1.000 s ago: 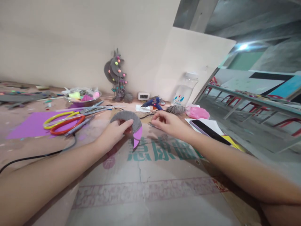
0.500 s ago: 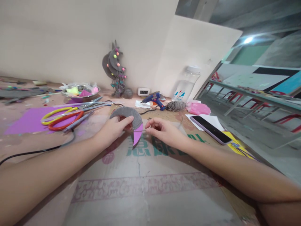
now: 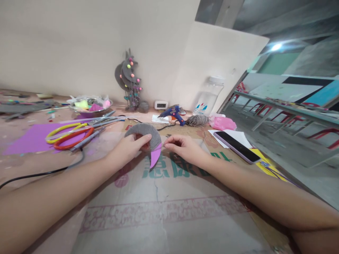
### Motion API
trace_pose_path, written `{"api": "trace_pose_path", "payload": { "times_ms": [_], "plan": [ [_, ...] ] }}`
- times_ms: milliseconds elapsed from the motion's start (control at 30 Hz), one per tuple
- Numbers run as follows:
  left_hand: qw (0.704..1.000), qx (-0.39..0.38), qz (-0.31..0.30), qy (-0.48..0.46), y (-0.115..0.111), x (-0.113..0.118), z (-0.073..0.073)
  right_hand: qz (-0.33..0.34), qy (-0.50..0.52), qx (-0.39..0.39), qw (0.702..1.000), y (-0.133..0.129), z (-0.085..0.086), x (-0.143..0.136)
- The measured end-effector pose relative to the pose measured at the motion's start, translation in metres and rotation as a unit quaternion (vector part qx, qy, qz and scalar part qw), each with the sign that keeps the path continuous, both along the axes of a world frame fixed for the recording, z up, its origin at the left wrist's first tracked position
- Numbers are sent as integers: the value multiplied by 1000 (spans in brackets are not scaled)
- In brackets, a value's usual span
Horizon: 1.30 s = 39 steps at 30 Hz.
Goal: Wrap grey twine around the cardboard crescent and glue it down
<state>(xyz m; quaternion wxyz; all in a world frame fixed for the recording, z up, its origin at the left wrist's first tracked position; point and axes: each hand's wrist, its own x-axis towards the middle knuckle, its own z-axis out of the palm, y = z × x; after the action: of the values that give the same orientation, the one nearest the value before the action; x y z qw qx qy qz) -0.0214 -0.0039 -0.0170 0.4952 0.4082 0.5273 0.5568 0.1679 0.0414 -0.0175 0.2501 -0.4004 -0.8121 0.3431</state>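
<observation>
A crescent shape (image 3: 154, 138) is wound with grey yarn over most of its length. Its lower tip is bare and purple. My left hand (image 3: 136, 144) grips the crescent, thumb on the front face and fingers behind it. Just to the right, my right hand (image 3: 182, 146) is closed in a pinch close to the crescent's edge. A thin strand of grey yarn seems to run from the crescent to those fingertips, though it is barely visible. Both hands are above a printed cardboard sheet (image 3: 159, 190).
Scissors (image 3: 70, 135) lie on purple sheets (image 3: 25, 139) at left, near a metal bowl (image 3: 91, 109). Behind are a decorated grey moon piece (image 3: 129, 81), clock (image 3: 161, 104), blue glue gun (image 3: 174, 114), yarn ball (image 3: 197, 120) and bottle (image 3: 208, 98). A phone (image 3: 235, 146) lies right.
My right fingertips have come slightly closer to the crescent's edge. The crescent has stayed in my left hand, and the whole view has shifted slightly.
</observation>
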Motion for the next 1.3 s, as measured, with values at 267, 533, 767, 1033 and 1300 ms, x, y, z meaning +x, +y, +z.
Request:
{"api": "trace_pose_path", "payload": {
  "times_ms": [267, 533, 767, 1033, 1300],
  "plan": [
    [997, -1, -80, 24, 4, -5, -2, -16, 15, 4, 1000, 0, -2, -2],
    [993, -4, -114, 15, 2, -4, -1, -17, 10, 11, 1000, -2, -3, -2],
    [991, 4, -129, 47, 4, -8, -6, 5, 22, 24, 999, -2, -5, -1],
    [983, 44, -164, 64, 2, -8, -4, 41, 64, -38, 996, -3, -1, -3],
    [974, 109, -120, 158, 5, -7, -3, 2, 108, -97, 989, -5, 0, -2]
  ]
}}
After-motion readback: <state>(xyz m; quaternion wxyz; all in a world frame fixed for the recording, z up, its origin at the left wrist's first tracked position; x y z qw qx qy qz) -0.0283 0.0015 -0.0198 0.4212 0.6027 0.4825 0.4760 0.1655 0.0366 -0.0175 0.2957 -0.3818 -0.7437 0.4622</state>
